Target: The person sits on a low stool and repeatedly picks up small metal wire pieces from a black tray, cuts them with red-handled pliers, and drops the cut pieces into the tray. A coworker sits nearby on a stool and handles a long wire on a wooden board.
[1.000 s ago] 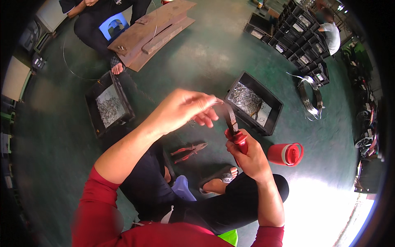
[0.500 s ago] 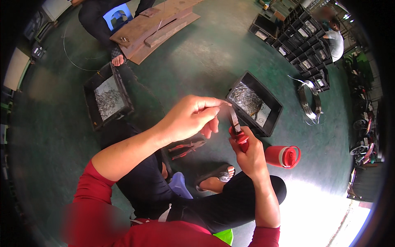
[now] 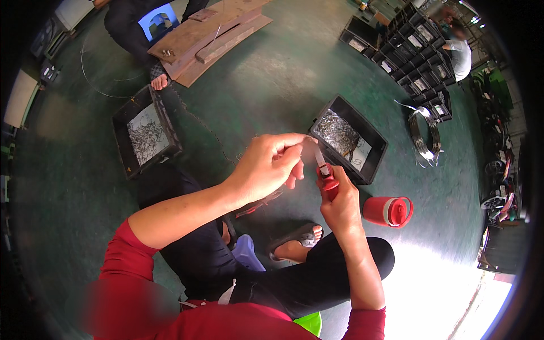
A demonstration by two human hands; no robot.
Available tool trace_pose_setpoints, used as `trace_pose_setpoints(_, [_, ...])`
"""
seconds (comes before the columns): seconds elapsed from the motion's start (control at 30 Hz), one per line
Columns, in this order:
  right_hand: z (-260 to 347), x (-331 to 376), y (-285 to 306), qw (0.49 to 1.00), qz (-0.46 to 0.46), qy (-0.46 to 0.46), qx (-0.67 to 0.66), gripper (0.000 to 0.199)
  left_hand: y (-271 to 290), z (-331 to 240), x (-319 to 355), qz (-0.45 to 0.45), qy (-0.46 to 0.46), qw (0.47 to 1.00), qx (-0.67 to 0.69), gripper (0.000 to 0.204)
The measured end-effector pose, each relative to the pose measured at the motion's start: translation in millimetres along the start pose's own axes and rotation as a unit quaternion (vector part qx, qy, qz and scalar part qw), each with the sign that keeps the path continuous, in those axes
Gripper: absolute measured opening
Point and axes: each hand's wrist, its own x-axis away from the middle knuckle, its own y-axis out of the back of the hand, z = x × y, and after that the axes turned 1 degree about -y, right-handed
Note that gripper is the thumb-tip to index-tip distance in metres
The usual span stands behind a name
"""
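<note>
My right hand is wrapped round the red handles of a pair of pliers, whose jaws point up and away from me. Just left of the jaws, my left hand pinches with thumb and forefinger; whatever lies in the pinch is too small and blurred to make out. The fingertips come very close to the plier tips; whether they touch I cannot tell. Beyond the pliers, a black crate on the floor holds many small metal wire pieces. Below my left hand lies a second red-handled tool, mostly hidden.
Another black crate with wire pieces stands at left. A red lidded jug is beside my right knee. Farther right are a wire coil, stacked crates and a person. Another person sits by brown boards at the far left.
The pliers have turned slightly in my right hand, which has risen a little. My left hand has shifted slightly and now covers more of the tool on the floor.
</note>
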Motion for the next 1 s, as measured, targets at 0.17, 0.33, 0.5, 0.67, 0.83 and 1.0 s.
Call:
trace_pose_setpoints(0.17, [-5.0, 0.0, 3.3, 0.998, 0.034, -0.005, -0.046, 0.026, 1.3, 7.5, -6.9, 0.02, -0.002, 0.999, 0.03, 0.029])
trace_pose_setpoints(0.33, [-24.2, 8.4, 26.5, 0.977, 0.179, -0.115, -0.03, 0.037, 29.6, 24.2, -33.4, 0.01, 0.007, 0.988, -0.155, 0.021])
trace_pose_setpoints(0.5, [-52.8, 34.7, 44.7, 0.94, 0.243, -0.115, 0.211, 0.031, 17.6, 48.7, -112.8, 0.013, -0.04, 0.959, -0.28, 0.016])
trace_pose_setpoints(0.67, [-69.2, 61.1, 42.6, 0.913, 0.279, -0.098, 0.281, 0.029, -81.1, 79.2, -237.4, -0.006, -0.134, 0.913, -0.384, 0.028])
trace_pose_setpoints(0.83, [-74.2, 65.3, 40.3, 0.896, 0.268, -0.08, 0.346, 0.035, -110.6, 138.6, -298.7, -0.053, -0.123, 0.934, -0.332, 0.028])
trace_pose_setpoints(1.0, [-75.5, 56.9, 39.2, 0.878, 0.262, -0.077, 0.393, 0.026, -66.1, 204.8, -347.5, -0.086, -0.123, 0.957, -0.248, 0.017])
